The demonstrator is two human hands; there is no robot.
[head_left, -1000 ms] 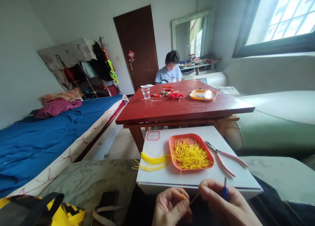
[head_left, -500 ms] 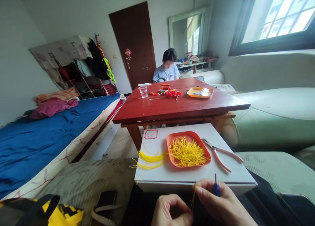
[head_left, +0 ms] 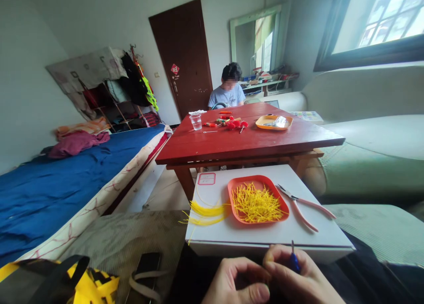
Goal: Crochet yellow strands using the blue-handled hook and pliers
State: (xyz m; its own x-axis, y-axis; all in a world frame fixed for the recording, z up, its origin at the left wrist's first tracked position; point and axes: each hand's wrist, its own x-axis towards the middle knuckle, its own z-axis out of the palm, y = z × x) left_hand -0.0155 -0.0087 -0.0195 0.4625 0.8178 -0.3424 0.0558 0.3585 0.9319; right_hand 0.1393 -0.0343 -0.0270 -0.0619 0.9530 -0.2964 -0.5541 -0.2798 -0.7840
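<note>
My left hand is closed in a pinch at the bottom of the view, its fingertips meeting those of my right hand. Whatever lies between the fingertips is too small or hidden to make out. A small blue-handled tool with a thin metal tip sticks up from among my right hand's curled fingers. Just beyond both hands is a white box. On it rest an orange-red tray of short yellow strands, a bundle of longer yellow strands and pink-handled pliers.
Behind the box stands a red table with a plastic cup, red items and a yellow tray. A person sits at its far side. A phone and a black-and-yellow bag lie at left.
My left hand has moved up and right against my right hand. A thin strand seen between the hands earlier is now hidden. The whole view has shifted slightly.
</note>
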